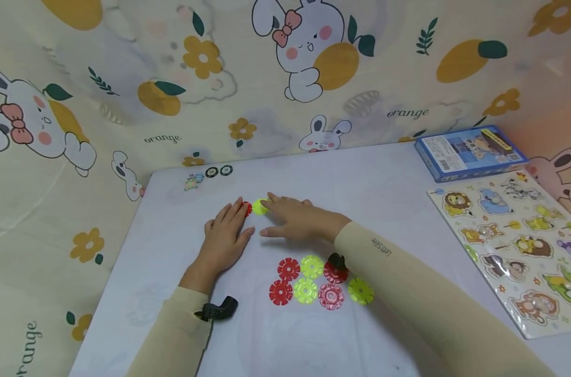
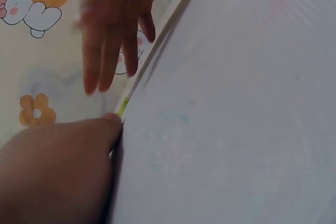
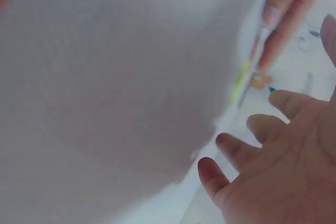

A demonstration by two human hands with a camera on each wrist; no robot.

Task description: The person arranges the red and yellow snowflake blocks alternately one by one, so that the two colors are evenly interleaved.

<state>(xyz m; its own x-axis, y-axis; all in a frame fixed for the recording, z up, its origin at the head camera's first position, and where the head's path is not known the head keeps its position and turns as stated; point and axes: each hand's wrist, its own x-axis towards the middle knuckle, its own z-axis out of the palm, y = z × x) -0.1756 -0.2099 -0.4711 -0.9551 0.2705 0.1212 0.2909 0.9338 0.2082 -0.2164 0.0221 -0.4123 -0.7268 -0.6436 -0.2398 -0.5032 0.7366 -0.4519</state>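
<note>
Two notched plastic discs lie at the far middle of the table, one red [image 1: 249,209] and one yellow-green [image 1: 259,207]. My left hand [image 1: 225,235] lies flat with extended fingers, its fingertips touching and partly covering the red disc. Over the yellow-green disc's right edge reach the spread fingers of my right hand [image 1: 295,217]; contact there cannot be made out. The right wrist view shows that hand [image 3: 283,156] with fingers apart and nothing in the palm. Closer to me are two rows of similar discs, including a red one [image 1: 281,292] and a yellow-green one [image 1: 311,266].
Two small black rings [image 1: 219,171] and small animal-shaped pieces [image 1: 193,181] sit at the back left. A blue box [image 1: 471,152] stands at the back right, touching an animal picture board [image 1: 512,251]. A rabbit-patterned cloth [image 1: 276,120] hangs behind the white table [image 1: 163,225].
</note>
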